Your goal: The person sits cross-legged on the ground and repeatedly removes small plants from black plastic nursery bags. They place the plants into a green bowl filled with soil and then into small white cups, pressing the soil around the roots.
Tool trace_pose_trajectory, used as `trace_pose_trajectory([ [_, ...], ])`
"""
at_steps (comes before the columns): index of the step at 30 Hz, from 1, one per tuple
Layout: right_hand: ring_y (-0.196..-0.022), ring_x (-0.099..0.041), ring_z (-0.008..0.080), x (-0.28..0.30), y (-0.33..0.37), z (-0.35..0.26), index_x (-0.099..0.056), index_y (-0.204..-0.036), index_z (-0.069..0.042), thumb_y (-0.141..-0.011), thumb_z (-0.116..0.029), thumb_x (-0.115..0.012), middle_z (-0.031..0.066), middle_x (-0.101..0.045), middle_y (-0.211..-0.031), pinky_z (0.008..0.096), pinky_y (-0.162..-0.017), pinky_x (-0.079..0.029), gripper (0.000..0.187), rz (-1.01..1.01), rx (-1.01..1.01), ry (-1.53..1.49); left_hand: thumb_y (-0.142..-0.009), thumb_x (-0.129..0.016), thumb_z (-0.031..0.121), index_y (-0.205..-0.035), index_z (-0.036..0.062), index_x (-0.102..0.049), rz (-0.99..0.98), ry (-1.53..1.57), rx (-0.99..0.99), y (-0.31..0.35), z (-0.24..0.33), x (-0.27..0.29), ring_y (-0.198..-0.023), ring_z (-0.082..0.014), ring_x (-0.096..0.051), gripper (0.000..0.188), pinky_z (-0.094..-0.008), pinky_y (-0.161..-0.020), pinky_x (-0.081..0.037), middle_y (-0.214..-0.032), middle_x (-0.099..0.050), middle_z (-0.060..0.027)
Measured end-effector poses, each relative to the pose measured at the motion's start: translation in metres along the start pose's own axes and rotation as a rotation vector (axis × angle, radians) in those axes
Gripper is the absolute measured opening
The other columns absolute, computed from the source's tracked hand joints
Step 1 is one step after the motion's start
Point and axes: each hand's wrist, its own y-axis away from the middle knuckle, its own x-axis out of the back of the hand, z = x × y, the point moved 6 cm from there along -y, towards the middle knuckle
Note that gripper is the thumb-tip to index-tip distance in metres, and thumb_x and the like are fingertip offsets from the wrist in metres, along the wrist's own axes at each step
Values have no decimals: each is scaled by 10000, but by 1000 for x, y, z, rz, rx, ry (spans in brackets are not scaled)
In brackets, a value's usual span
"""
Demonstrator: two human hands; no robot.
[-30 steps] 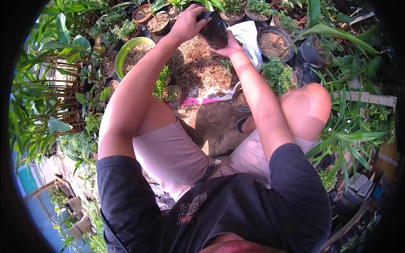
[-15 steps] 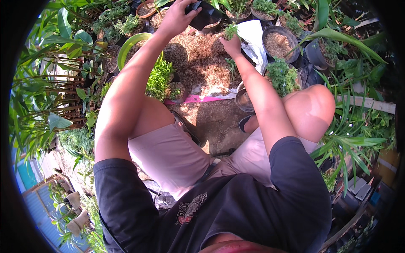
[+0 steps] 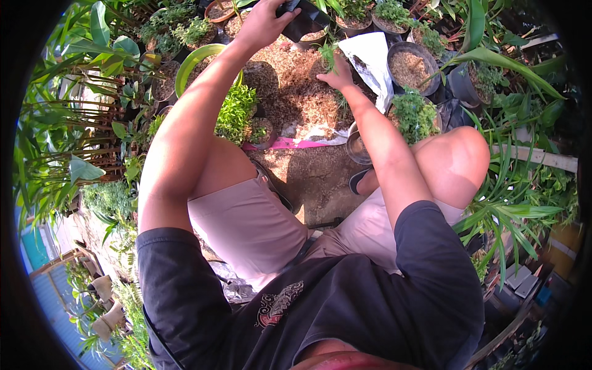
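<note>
At the top of the head view my left hand (image 3: 264,24) is closed on the rim of a black plastic grow bag (image 3: 303,23), which hangs tilted over the soil. My right hand (image 3: 338,75) is to its right and lower, fingers closed around a small green seedling (image 3: 327,54). The seedling's leaves stick up past the fingers; its lower end is hidden by the hand. Beneath both hands lies a heap of loose brown potting mix (image 3: 290,80), spread on a white and pink sheet (image 3: 296,143).
A lime-green pot (image 3: 182,75) and a bushy bright green plant (image 3: 235,111) stand left of the heap. To its right are a white sack (image 3: 375,65), a dark soil-filled pot (image 3: 408,65) and a leafy potted plant (image 3: 414,114). My bent knees flank the ground in front.
The seedling in my right hand has come slightly nearer and to the left, and the hand has turned a little. My left hand keeps its hold on the black grow bag, nearly still.
</note>
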Motion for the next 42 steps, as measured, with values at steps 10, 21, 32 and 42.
trace_pose_trajectory([
  [10,-1189,-518,362,18,-13,-16,-557,-1218,-65,-645,-309,-827,193,-554,-1266,422,-1001,-423,679,120,-224,-131,-911,-653,254,-1171,19,-605,19,-47,-32,-1,-5,6,-966,-301,-627,353,-385,-833,-491,-1056,-598,-126],
  [21,-1136,-472,342,12,29,-39,-485,-1292,-121,-701,-41,-703,152,-497,-1195,436,-975,-417,636,-56,141,202,-917,-654,273,-1156,16,-611,15,-20,-23,1,-10,11,-973,-296,-634,354,-382,-844,-492,-1046,-615,-126],
  [32,-1017,-522,336,-12,9,-4,-704,-1011,-111,-733,-20,-581,142,-532,-1029,392,-930,-429,317,-109,72,89,-910,-660,271,-1135,7,-613,69,-3,-58,2,-13,23,-960,-313,-627,351,-370,-822,-486,-1043,-614,-134],
  [42,-1259,-450,395,-36,27,-53,-310,-1403,-35,-730,-381,-826,209,-409,-1354,467,-1020,-447,915,-276,-412,358,-909,-662,291,-1155,25,-618,105,-15,-53,5,-16,37,-961,-299,-637,365,-366,-837,-492,-1051,-622,-122],
])
